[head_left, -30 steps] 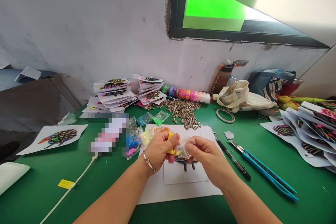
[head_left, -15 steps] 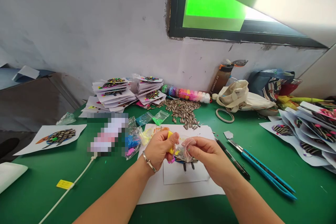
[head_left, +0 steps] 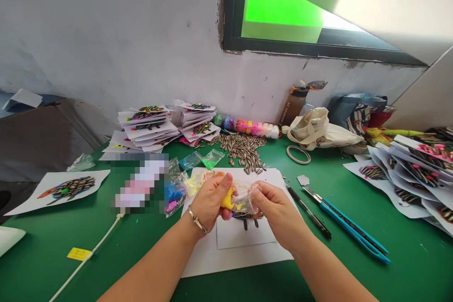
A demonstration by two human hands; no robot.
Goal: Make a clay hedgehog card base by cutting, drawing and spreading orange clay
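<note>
My left hand (head_left: 209, 200), with a bracelet at the wrist, is closed around a lump of yellow modelling clay (head_left: 227, 200). Between both hands stretches a clear plastic bag (head_left: 243, 192) with yellow bits in it, and my right hand (head_left: 278, 212) pinches its right end. Right below lies a small white card (head_left: 244, 239) bearing a picture made with sunflower seeds, partly hidden by the hands and bag. It rests on a larger white sheet (head_left: 201, 262). Small bags of blue and pink clay (head_left: 174, 193) sit left of my left hand.
Sunflower seeds (head_left: 244, 148) are heaped behind the sheet. To the right lie a black pen (head_left: 309, 212), a blue-handled cutter (head_left: 354, 226) and a tape roll (head_left: 298, 154). Stacked seed pictures (head_left: 148, 125) stand at back left, more (head_left: 406, 174) at right. A white cable (head_left: 85, 257) crosses the left side.
The yellow lump in my left hand has shifted slightly down and shows more plainly, rounder than before. My right hand still pinches the bag. The whole view has shifted slightly.
</note>
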